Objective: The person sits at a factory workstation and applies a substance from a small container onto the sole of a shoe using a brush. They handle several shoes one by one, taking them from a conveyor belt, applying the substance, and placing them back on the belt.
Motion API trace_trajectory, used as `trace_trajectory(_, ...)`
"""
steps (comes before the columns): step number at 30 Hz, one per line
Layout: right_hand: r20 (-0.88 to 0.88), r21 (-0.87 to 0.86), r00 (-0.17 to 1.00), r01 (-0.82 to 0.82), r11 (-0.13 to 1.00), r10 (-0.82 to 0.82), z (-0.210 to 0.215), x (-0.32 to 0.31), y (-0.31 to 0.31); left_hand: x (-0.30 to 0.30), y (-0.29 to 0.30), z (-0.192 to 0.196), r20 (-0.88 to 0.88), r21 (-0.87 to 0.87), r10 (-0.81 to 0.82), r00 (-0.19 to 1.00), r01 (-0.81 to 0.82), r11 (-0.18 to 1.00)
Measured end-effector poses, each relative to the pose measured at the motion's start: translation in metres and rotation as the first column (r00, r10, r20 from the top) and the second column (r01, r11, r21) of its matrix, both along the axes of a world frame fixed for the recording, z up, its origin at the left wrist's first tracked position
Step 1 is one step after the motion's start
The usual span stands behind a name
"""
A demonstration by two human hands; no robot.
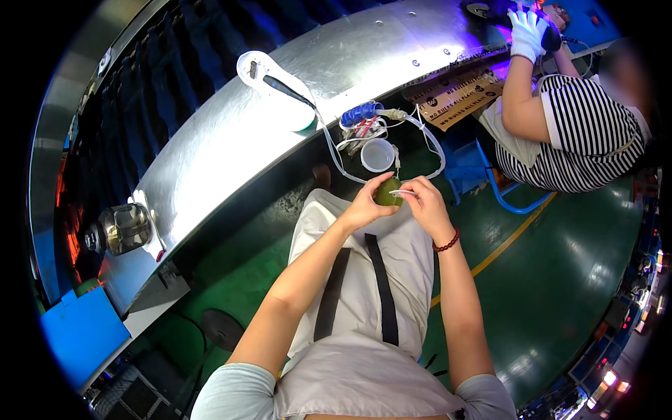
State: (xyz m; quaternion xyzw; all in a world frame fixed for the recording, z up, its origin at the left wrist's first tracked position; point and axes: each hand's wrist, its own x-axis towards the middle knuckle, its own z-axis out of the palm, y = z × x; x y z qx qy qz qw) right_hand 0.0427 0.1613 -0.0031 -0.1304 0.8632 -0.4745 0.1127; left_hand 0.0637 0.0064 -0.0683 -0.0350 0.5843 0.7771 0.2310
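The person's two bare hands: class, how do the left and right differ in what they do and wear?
The left hand cups a green rounded object; the right hand pinches a small white item over it. The right hand has a dark red beaded bracelet at its wrist; the left hand has none. Both are ungloved.

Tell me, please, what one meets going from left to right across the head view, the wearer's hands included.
Jar, left hand, green thing, right hand, striped shirt.

Near frame centre, my left hand (367, 203) grips a green round object (387, 196); my right hand (426, 203) holds a small white implement (402, 192).
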Motion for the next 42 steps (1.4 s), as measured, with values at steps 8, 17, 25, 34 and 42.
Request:
trace_trajectory(8,-0.295,0.398,0.918,-0.133,0.908,0.264,0.003,0.002,0.01,-0.006,-0.004,0.018,-0.362,-0.453,-0.118,0.925,-0.064,0.889)
trace_trajectory(17,-0.466,0.37,0.843,-0.089,0.925,0.267,-0.012,0.011,0.009,-0.01,-0.007,0.033,-0.316,-0.637,-0.249,0.916,-0.01,0.771)
trace_trajectory(25,-0.481,0.365,0.857,0.003,0.931,0.186,-0.018,0.017,0.0,-0.011,-0.003,0.04,-0.338,-0.732,-0.264,0.903,-0.076,0.677)
trace_trajectory(34,-0.435,0.311,0.833,-0.218,0.925,0.342,-0.01,0.0,0.009,-0.017,-0.016,0.04,-0.367,-0.721,-0.387,0.846,0.004,0.693)
trace_trajectory(42,-0.452,0.291,0.885,0.025,0.957,0.114,-0.021,0.016,-0.009,-0.018,-0.018,0.04,-0.369,-0.723,-0.346,0.863,-0.033,0.69)
